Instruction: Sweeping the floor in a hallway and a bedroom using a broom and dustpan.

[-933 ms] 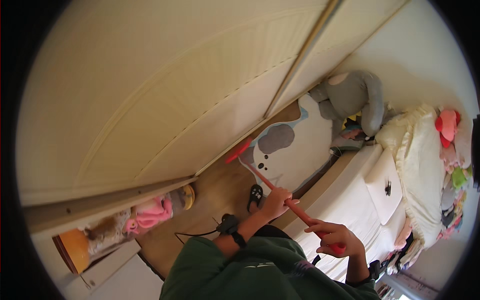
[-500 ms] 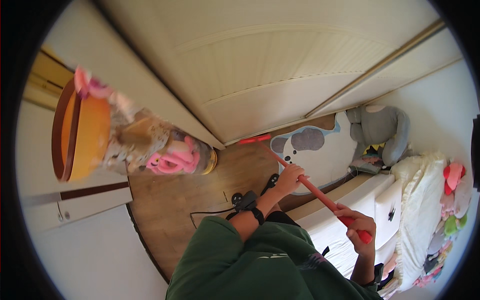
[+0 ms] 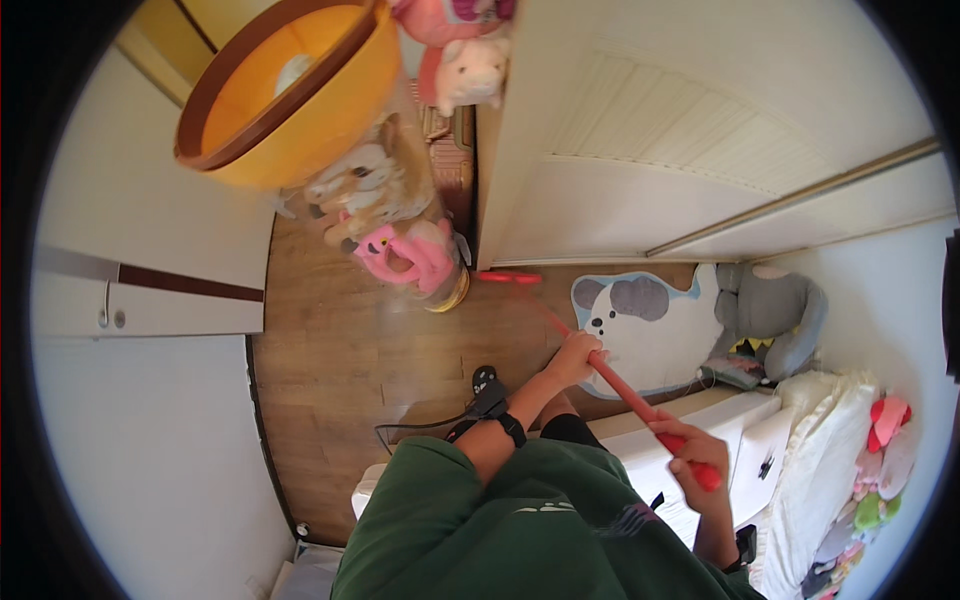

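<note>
Left hand (image 3: 574, 360) wraps snugly round the red pole (image 3: 627, 393), right hand (image 3: 694, 462) curls about its end; beyond the left fingers, its red head (image 3: 510, 277) sits near the wardrobe (image 3: 600, 215). Floor-sweeping, apparently; next stroke calls for steady guiding.

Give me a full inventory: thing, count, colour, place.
pole: 1, red, in both hands
floor: 1, brown, below
rug: 1, white-grey-blue, on floor
wardrobe: 1, cream, upper right
plush: 1, grey, rug's right end
bin: 1, orange and clear, upper left
pink toy: 1, pink, in bin
bed: 1, white, lower right
bed toys: several, mixed, far right
door: 1, white, left
shoe: 1 visible, black, on floor
shirt: 1, green, bottom
left hand: 1, bare, mid-pole
right hand: 1, bare, near pole's end
</note>
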`<state>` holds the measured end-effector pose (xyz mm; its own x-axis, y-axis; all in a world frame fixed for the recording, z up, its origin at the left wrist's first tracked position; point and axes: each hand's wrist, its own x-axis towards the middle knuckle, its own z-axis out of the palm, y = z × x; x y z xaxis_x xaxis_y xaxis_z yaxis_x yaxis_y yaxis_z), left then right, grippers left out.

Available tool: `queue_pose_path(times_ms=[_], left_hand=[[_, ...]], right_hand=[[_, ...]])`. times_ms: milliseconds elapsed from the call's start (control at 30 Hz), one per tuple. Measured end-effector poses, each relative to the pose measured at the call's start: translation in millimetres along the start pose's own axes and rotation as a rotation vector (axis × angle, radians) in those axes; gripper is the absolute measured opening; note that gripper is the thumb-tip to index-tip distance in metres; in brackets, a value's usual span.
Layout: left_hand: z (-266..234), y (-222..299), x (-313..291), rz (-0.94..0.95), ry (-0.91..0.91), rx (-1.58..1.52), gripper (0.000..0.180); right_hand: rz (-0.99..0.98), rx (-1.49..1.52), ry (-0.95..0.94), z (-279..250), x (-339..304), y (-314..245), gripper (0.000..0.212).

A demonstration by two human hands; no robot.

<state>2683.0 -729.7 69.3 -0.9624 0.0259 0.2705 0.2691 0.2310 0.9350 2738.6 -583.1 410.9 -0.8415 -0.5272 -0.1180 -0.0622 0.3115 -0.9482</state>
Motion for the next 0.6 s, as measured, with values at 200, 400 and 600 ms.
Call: queue_pose_path(times_ms=[200,400,600], left_hand=[[-18,-8,-54,-0.085,-0.048,-0.014,0.031],[-22,19,-69,-0.124,-0.025,0.047,0.027],[19,74,-20,-0.052,-0.181,-0.026,0.018]], right_hand=[[0.038,-0.034,-0.101,29,4,12,0.021],[0.049,0.124,-0.010,2,-7,-1,0.038],[-0.464,0.002,-0.193,-49,4,-43,0.047]])
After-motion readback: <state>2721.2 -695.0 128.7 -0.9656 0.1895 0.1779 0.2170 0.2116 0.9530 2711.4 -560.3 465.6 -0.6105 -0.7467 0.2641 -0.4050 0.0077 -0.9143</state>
